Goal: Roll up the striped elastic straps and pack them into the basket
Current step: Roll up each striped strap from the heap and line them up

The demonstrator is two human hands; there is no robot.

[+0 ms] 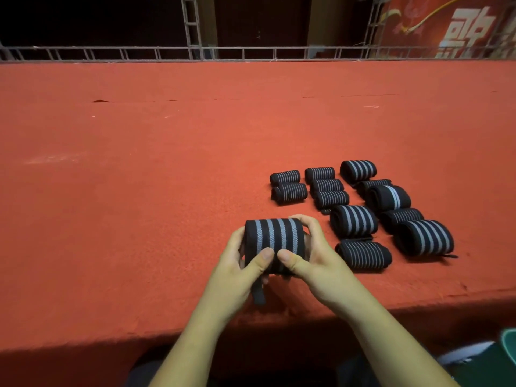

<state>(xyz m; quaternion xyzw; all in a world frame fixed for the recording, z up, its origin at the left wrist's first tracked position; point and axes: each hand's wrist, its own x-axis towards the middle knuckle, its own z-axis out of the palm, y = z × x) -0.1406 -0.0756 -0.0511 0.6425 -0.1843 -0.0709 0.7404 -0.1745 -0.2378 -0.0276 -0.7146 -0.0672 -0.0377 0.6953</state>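
A rolled black strap with grey stripes (275,240) is held between both hands just above the red surface near its front edge. My left hand (241,265) grips its left end, thumb pressed on the front. My right hand (310,255) grips the right end, fingers curled over the top and thumb on the front. A short black tail (258,294) of the strap hangs down below my left hand. Several other rolled striped straps (353,220) lie in rows to the right. No basket is in view.
The wide red carpeted surface (139,177) stretches far back to a metal truss rail (195,53). Its front edge (279,328) drops off just below my wrists. A green and white object (499,350) shows at the bottom right.
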